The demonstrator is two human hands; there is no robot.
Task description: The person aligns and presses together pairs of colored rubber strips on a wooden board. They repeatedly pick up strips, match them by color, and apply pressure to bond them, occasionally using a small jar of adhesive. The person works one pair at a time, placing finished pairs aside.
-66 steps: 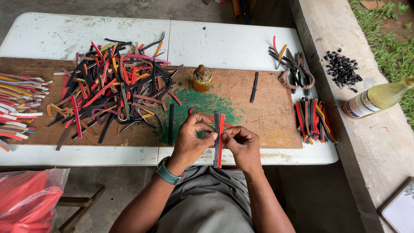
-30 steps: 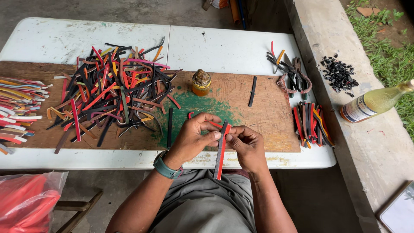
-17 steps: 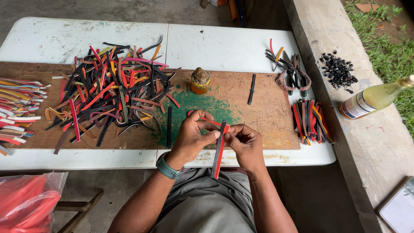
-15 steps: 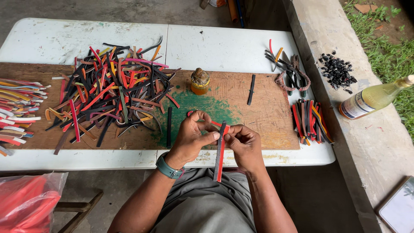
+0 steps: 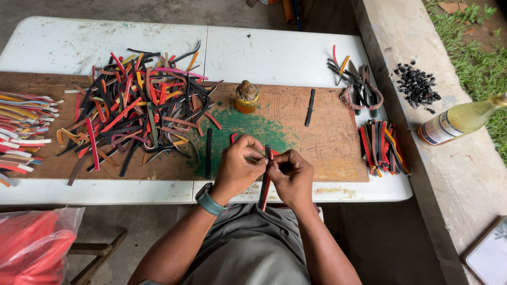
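My left hand (image 5: 240, 166) and my right hand (image 5: 291, 177) meet at the near edge of a brown wooden board (image 5: 327, 142), pinching a red-and-black strip (image 5: 265, 182) that hangs down between them. A teal watch is on my left wrist. A big loose pile of red, black, orange and yellow strips (image 5: 140, 108) lies on the board to the left. A single black strip (image 5: 208, 153) lies just left of my hands. A small amber jar (image 5: 246, 97) stands on the board beyond them.
A white folding table (image 5: 274, 50) carries the board. A stacked bundle of strips (image 5: 381, 146) and pliers (image 5: 362, 92) lie at right. Black bits (image 5: 417, 84) and a bottle (image 5: 459, 120) rest on the concrete ledge. More strips (image 5: 21, 134) lie far left, above a red plastic bag (image 5: 31, 245).
My hands have stayed together on the strip, working it with small finger movements; the strip has tilted slightly. Nothing else on the table has moved.
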